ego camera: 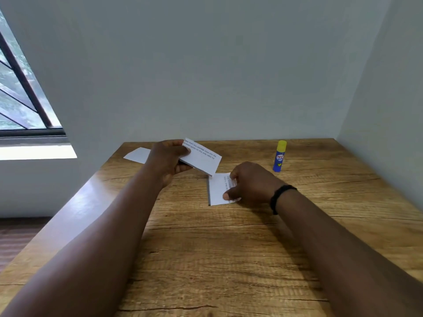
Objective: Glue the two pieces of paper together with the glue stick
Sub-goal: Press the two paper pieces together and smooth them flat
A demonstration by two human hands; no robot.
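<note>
I read the scene outward from the near edge of the wooden table (229, 259), using the glue stick (279, 156) as my reference landmark.

1. Surface. The table top is a brown wood grain with dark cracks running across it. Both forearms extend over it from the near edge.

2. Right hand (250, 184). It lies nearer than the glue stick and to its left, palm down. A black band (280, 197) circles the wrist. The thumb and fingertips press on the lower paper piece (217, 191), which lies flat on the table. Printed lines show beside the fingers; I cannot read them.

3. Left hand (170, 160). It is well left of the glue stick, raised above the table. The fingers are closed in a pinch on the upper paper piece (201, 160), held tilted, its low corner just above the lower piece. I read "from the storage area into" and "spots on the side table by".

4. A third white sheet (137, 155) shows behind the left hand.

5. Glue stick. It stands upright near the far edge, untouched, blue body, yellow cap on. The label appears to read "stik".

6. Room. Plain pale walls (217, 65) meet in a corner behind the glue stick. A dark-framed window (23, 99) is far left.
</note>
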